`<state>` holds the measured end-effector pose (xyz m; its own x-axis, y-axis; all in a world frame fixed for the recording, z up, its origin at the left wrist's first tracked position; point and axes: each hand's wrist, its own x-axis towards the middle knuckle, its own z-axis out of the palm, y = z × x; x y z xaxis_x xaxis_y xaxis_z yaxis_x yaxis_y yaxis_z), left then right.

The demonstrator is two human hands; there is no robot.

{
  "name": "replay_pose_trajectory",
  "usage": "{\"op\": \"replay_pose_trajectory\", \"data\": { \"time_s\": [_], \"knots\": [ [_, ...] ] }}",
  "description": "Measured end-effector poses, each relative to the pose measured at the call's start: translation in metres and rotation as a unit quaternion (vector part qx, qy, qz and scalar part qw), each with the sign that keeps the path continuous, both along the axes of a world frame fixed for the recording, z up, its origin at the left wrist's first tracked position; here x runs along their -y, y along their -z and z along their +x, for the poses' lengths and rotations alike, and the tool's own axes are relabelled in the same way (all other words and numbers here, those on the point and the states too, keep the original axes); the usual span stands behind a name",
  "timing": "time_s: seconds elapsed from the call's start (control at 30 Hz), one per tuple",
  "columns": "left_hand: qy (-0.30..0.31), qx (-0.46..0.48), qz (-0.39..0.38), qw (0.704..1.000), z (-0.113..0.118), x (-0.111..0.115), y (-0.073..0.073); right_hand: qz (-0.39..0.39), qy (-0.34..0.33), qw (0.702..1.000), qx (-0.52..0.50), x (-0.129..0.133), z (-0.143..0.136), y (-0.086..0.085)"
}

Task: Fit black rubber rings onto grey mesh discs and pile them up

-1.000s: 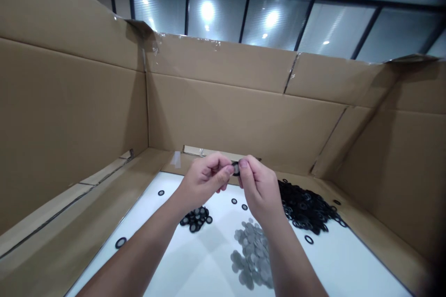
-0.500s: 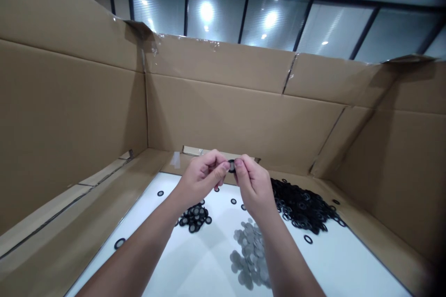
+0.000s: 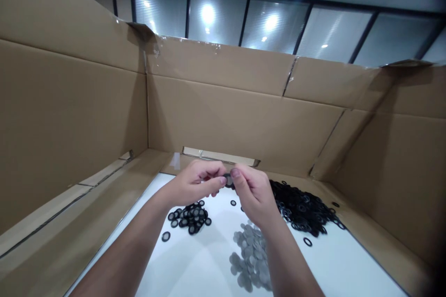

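Pinching black ring with grey centre [image 3: 229, 180] between left hand [image 3: 199, 180] and right hand [image 3: 254, 194], beyond grey disc pile [image 3: 249, 254]. Noting black ring heap [image 3: 300, 206] right of grey disc pile, cluster of grey-centred rings [image 3: 194, 216] left of it.

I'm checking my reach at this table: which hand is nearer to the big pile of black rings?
Right. The right hand is just left of the big pile of black rings; the left hand is farther left, beyond the right one.
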<state>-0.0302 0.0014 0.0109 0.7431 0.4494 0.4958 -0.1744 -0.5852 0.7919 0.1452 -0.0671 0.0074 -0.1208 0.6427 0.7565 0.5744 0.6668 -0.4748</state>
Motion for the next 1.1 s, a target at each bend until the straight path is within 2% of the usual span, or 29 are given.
{"op": "replay_pose_trajectory", "data": {
  "time_s": [0.07,0.17,0.23,0.3,0.4,0.5,0.77,1.1],
  "knots": [
    [-0.014,0.014,-0.008,1.0,0.003,0.002,0.0,0.011,0.017,1.0,-0.012,-0.001,-0.003,0.002],
    [-0.043,0.075,-0.041,0.995,0.016,0.007,0.004,0.033,0.088,0.992,-0.084,-0.002,-0.01,0.008],
    [-0.036,0.094,-0.05,0.994,0.026,0.012,0.009,0.045,0.12,0.985,-0.113,-0.004,-0.014,0.011],
    [-0.038,0.107,-0.046,0.992,0.033,0.015,0.014,0.06,0.14,0.981,-0.119,-0.004,-0.017,0.012],
    [-0.08,0.119,-0.025,0.989,0.037,0.015,0.018,0.083,0.164,0.977,-0.112,-0.004,-0.019,0.012],
    [-0.122,0.11,-0.006,0.986,0.036,0.013,0.02,0.098,0.16,0.977,-0.099,-0.002,-0.022,0.01],
    [-0.143,0.114,0.085,0.979,0.034,0.016,0.018,0.123,0.137,0.979,-0.091,-0.004,-0.02,0.014],
    [-0.138,0.11,0.093,0.98,0.037,0.015,0.018,0.117,0.12,0.98,-0.109,-0.008,-0.019,0.019]
  ]
}}
